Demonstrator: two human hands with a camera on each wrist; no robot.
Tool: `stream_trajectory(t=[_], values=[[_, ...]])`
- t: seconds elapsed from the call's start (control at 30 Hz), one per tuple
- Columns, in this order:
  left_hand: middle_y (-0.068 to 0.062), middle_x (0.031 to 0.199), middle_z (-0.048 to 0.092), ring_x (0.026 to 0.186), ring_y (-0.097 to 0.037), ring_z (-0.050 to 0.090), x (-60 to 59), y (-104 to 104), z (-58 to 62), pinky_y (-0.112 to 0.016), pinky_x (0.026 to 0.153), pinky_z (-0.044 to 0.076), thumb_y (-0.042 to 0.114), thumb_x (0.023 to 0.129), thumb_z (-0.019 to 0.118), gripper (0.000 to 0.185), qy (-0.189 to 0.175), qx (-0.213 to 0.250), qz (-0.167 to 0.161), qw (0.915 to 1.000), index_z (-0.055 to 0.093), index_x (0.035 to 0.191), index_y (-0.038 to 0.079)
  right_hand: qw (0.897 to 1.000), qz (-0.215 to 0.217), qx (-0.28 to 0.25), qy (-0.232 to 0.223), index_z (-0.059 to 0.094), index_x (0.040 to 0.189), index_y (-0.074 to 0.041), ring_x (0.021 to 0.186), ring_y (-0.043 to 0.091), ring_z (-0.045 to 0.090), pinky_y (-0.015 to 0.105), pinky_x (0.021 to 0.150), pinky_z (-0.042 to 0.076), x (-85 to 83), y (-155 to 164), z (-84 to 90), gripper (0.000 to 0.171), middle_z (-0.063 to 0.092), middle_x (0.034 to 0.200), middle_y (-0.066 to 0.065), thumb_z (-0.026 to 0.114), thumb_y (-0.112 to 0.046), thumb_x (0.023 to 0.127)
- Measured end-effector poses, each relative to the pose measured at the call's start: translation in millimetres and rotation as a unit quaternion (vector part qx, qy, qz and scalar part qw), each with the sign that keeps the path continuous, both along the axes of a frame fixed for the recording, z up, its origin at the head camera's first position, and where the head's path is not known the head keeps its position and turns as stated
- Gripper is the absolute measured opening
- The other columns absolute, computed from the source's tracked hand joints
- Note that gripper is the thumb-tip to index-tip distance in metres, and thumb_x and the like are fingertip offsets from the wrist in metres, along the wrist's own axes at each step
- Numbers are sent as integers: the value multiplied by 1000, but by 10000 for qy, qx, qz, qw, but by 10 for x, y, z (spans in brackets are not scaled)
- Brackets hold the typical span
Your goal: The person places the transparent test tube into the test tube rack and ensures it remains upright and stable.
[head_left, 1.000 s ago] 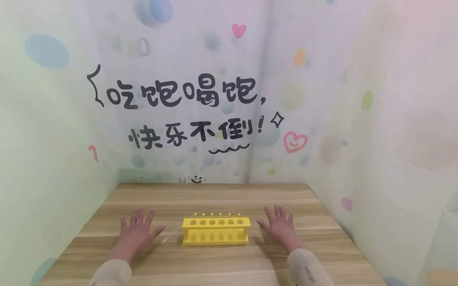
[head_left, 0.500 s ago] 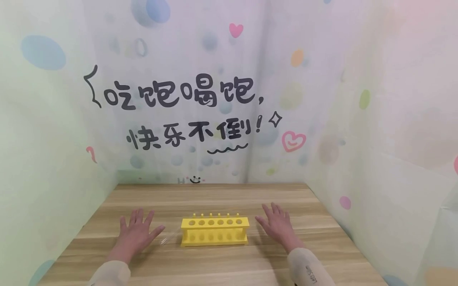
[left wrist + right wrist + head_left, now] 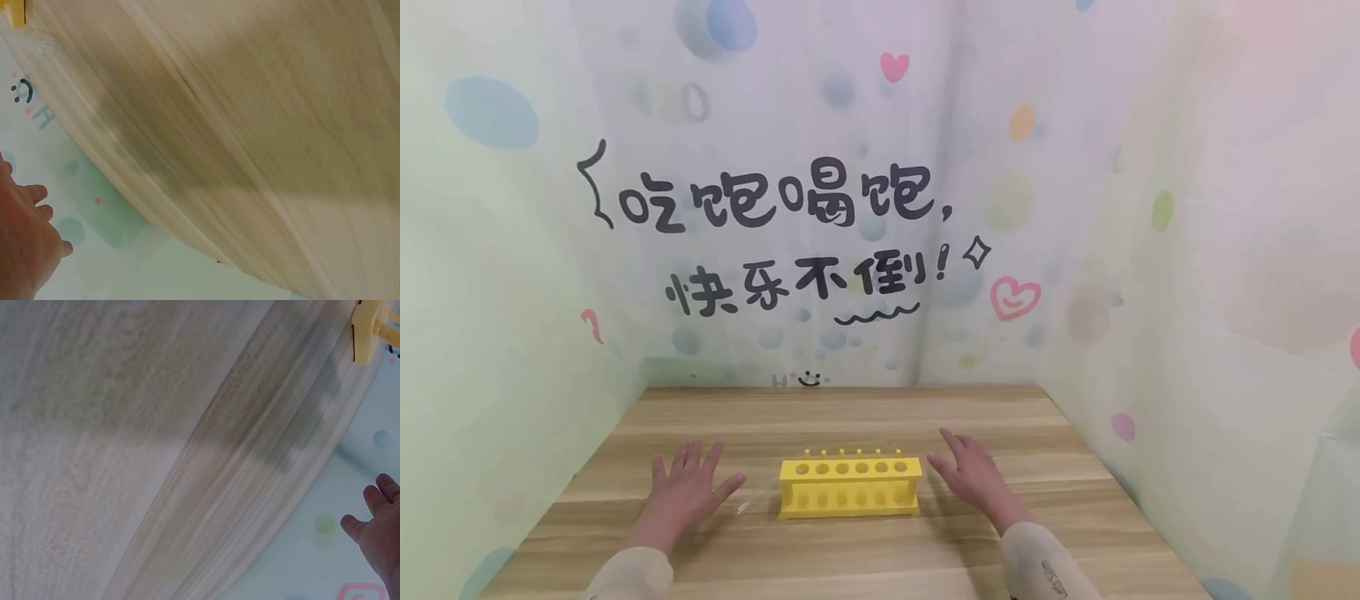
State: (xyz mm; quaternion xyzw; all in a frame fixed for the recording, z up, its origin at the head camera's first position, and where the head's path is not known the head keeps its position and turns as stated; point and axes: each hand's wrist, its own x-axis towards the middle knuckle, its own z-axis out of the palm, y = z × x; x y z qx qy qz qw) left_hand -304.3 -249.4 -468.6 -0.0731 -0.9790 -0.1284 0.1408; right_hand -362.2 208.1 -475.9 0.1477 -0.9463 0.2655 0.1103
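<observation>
A yellow test tube rack (image 3: 850, 487) stands on the wooden table between the two hands, a row of round holes along its top and short pegs behind. To its left lies a clear test tube (image 3: 754, 500), faint against the wood; its rounded end shows in the left wrist view. My left hand (image 3: 683, 492), fingers spread and straight, is left of the tube and holds nothing. Right of the rack, my right hand (image 3: 973, 477) has its fingers extended toward it, thumb side nearest, and holds nothing. One yellow corner of the rack (image 3: 365, 331) appears in the right wrist view.
Patterned fabric walls (image 3: 805, 108) with dark lettering enclose the wooden table (image 3: 842, 562) at the back and both sides. Both light sleeves reach in from the near edge.
My right hand has shifted slightly left toward the rack and turned, its fingers now closer together. The left hand, rack and tube stay in place; the head view has shifted slightly.
</observation>
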Motion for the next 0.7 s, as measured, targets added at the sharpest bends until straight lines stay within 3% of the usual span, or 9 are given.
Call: stream_trajectory(t=[0.4, 0.7], values=[[-41, 144, 35, 135, -59, 26, -20, -33, -63, -81, 102, 4, 68, 96, 39, 89, -107, -103, 9, 9999, 39, 147, -5, 9953, 706, -646, -147, 51, 143, -8, 121, 42, 53, 63, 99, 42, 60, -144, 94, 65, 58, 132, 21, 64, -47, 94], [-41, 145, 33, 135, -59, 25, -15, 10, 9, -81, 102, 1, 70, 96, 37, 90, -295, -65, -67, 9995, 40, 146, -5, 9908, 1090, -756, -270, 56, 137, -4, 120, 41, 53, 63, 99, 42, 52, -194, 82, 65, 59, 131, 18, 73, -42, 88]])
